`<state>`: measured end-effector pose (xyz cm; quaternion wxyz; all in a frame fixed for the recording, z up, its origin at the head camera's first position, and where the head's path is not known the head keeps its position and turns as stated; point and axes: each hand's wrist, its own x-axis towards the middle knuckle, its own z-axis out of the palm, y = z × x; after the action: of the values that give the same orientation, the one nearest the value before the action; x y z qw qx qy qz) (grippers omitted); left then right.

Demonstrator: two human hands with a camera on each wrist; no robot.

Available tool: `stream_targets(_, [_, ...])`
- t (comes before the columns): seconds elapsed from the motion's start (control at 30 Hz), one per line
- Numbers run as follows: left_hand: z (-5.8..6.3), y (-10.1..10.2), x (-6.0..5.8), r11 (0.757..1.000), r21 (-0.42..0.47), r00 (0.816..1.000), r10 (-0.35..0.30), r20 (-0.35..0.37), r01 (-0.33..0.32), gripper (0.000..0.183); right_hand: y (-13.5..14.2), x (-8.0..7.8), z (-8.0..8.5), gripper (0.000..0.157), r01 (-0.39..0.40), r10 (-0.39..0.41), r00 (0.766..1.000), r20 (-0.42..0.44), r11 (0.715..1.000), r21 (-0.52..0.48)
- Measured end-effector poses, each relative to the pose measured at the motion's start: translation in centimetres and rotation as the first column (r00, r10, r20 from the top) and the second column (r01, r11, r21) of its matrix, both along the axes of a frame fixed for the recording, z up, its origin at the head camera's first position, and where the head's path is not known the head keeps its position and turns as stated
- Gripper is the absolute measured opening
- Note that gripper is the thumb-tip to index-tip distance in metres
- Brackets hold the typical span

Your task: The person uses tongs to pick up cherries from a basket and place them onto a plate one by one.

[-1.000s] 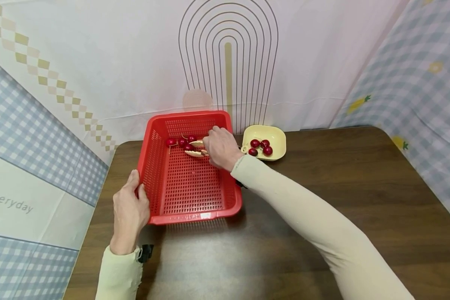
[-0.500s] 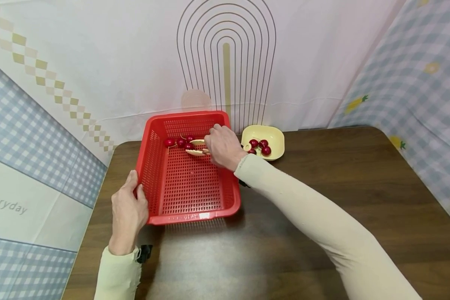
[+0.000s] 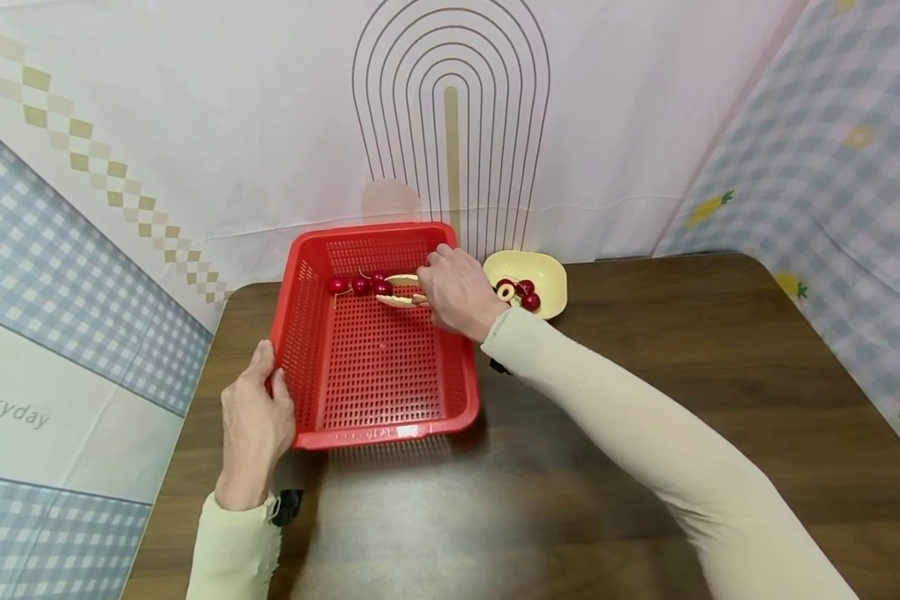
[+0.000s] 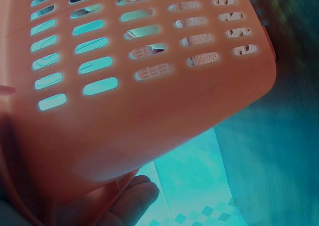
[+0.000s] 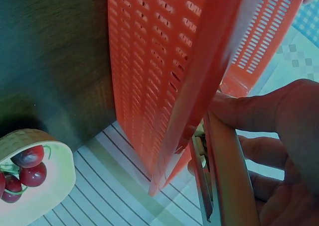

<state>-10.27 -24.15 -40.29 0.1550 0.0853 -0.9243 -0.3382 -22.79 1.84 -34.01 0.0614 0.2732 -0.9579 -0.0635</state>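
Note:
In the head view, my left hand (image 3: 258, 412) grips the left side of a red plastic basket (image 3: 386, 435). Its fingers curl round the rim, and in the left wrist view fingertips (image 4: 137, 196) show by the basket's edge. My right hand (image 3: 461, 287) reaches over the basket's right side and holds cream-tipped tongs (image 3: 399, 302). Between the tong tips sits a dark red cherry (image 3: 382, 287), close beside several other cherries (image 3: 337, 285) at the back left of the basket. The right wrist view shows my thumb and fingers pinching the tongs' wooden-coloured arm (image 5: 229, 171).
A pale yellow bowl (image 3: 553, 279) with several cherries (image 3: 530, 301) stands right of the basket, near the back wall. The tongs' ring end (image 3: 505, 292) overlaps it in the head view. Printed cloth (image 3: 607, 125) hangs behind the brown wooden table (image 3: 645, 333).
The right hand and tongs have shifted a little to the right and up, and the cherry at the tips has moved slightly that way too. The left hand keeps its hold on the basket.

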Motion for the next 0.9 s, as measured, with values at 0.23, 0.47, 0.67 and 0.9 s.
stream_targets(0.23, [0.1,0.0,0.0,1.0,0.003,1.0,0.001,0.006,-0.001,0.048,0.4,0.3,0.4,0.024,0.004,-0.004,1.0,-0.005,1.0,0.019])
stream_targets(0.47, [0.0,0.0,0.0,1.0,0.001,1.0,0.002,0.004,-0.002,0.048,1.0,0.5,1.0,0.023,-0.014,0.014,1.0,-0.014,1.0,0.001])
stream_targets(0.67, [0.0,0.0,0.0,1.0,-0.001,1.0,0.004,0.001,-0.004,0.048,1.7,0.9,1.3,0.03,-0.044,0.044,0.998,-0.048,0.999,-0.016])
stream_targets(0.9, [0.0,0.0,0.0,1.0,-0.002,1.0,0.006,0.0,-0.006,0.047,2.3,1.3,1.8,0.032,-0.055,0.054,0.997,-0.049,0.998,-0.024])
